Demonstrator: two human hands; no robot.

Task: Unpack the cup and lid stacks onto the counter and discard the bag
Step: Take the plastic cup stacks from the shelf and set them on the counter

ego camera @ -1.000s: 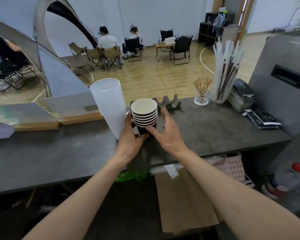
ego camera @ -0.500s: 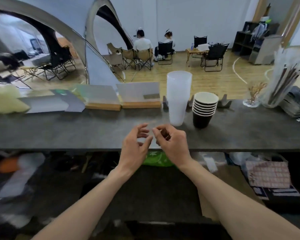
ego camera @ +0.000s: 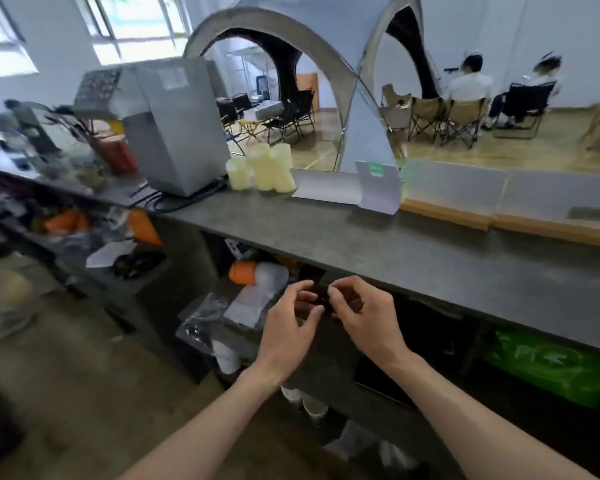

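Observation:
Both of my hands are held close together in front of the grey counter's (ego camera: 430, 258) front edge, below its top. My left hand (ego camera: 288, 327) has its fingers curled, thumb near the index finger. My right hand (ego camera: 364, 313) faces it, fingertips pinched toward the left hand's. Any thin clear bag between them is too faint to make out. The cup and lid stacks are out of view.
A grey machine (ego camera: 174, 126) and pale yellow cylinders (ego camera: 260, 168) stand at the counter's far left, with a folded card (ego camera: 378, 188) and wood-based panels (ego camera: 499, 202) along the back. Under the counter lie an orange and white item (ego camera: 257, 275), clear plastic wraps (ego camera: 205, 323) and a green bag (ego camera: 548, 368).
The view has swung left, so the white and black cup stacks have left the frame. My hands let go of the black cups, drew back and dropped below the counter edge.

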